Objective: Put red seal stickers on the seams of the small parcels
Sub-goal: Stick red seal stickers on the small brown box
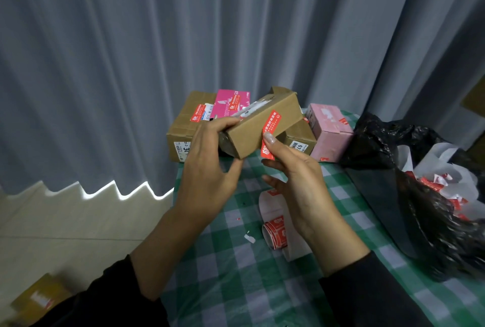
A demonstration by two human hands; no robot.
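I see left hand [207, 161] gripping small box [252, 129] over worktop [231, 279] | right hand [299, 185] pinching red sticker [271, 123] against its side

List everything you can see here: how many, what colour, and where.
small parcel: 1, brown, held above the table
red seal sticker: 1, red, on the small parcel's side, lower end hanging past its edge
sticker roll: 1, red on white backing, on the tablecloth
large box: 1, brown, back left
magenta parcel: 1, on the large box
labelled box: 1, brown, behind the small parcel
pale pink box: 1, back right
black bag: 1, right
white bag: 1, holds red-and-white scraps, far right
tablecloth: 1, green-white check
curtain: grey, behind
floor box: 1, brownish, blurred, lower left
left hand: grips the small parcel
right hand: pinches the red seal sticker
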